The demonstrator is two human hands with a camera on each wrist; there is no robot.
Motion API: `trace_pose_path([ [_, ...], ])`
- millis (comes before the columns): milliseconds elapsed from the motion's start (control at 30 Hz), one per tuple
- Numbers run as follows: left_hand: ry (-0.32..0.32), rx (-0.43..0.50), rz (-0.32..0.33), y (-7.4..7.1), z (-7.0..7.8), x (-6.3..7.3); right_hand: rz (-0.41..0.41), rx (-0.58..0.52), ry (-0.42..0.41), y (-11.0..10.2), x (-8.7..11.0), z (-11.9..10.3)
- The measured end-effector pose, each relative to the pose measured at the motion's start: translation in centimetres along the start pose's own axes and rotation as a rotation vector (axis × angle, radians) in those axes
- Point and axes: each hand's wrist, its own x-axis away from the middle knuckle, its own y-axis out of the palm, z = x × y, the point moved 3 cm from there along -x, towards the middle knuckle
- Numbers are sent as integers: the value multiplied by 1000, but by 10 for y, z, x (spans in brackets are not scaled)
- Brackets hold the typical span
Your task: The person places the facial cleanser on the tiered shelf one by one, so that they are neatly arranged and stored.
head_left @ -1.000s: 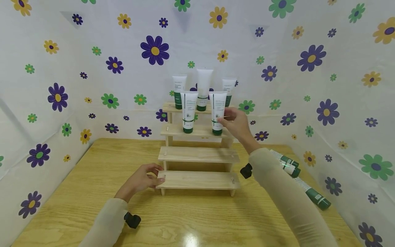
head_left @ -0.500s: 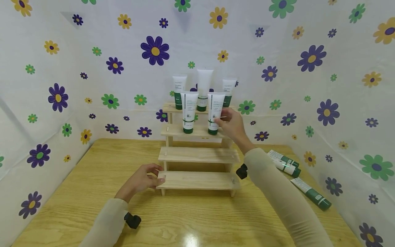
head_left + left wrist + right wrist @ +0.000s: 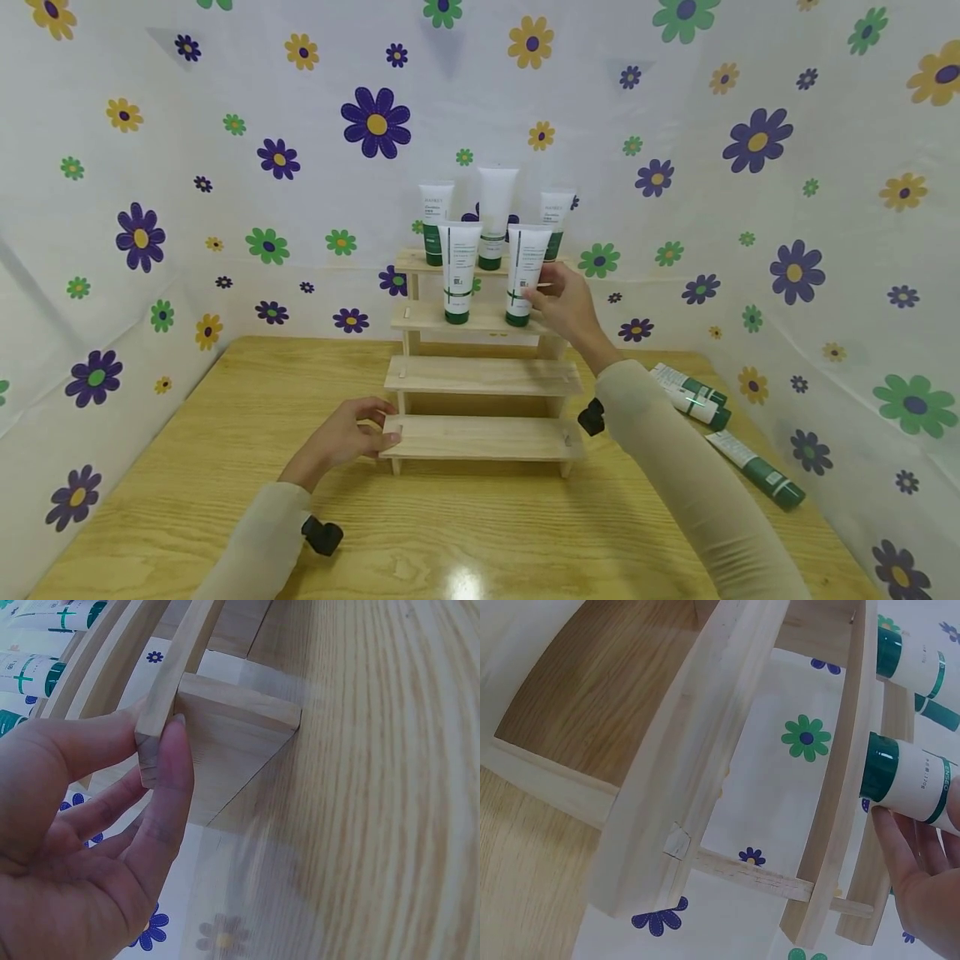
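Tube [image 3: 528,260] pinched by right hand [image 3: 567,305], nudged slightly left on shelf [image 3: 491,318], spacing seemingly being adjusted; rack [image 3: 480,437] gripped by left hand [image 3: 347,433].

Tube [image 3: 527,262]: white, printed, with a dark green cap [image 3: 517,320]; we see it cap down, leaning slightly, just right of the frame's centre.
Tube's hold: the right grip [image 3: 566,302] pinches it from the right.
Stand [image 3: 483,375]: pale wood, four stepped shelves, mid-frame; we see the left grip [image 3: 341,433] pinch its lowest shelf [image 3: 483,437] at the left end.
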Motion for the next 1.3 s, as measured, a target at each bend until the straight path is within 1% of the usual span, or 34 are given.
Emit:
trace_pose_path([
  [267,6,11,-5,0,0,0,-9,4,-16,1,0,4],
  [500,-6,8,2,1,0,1,-6,6,-45,1,0,4],
  [933,-6,-6,3,1,1,1,-19,11,-34,0,1,4],
  [1133,0,0,0,1,2,2,-55,7,-35,-3,2,4],
  [1300,8,20,-9,1,1,2,-95,-26,-33,-14,5,8],
])
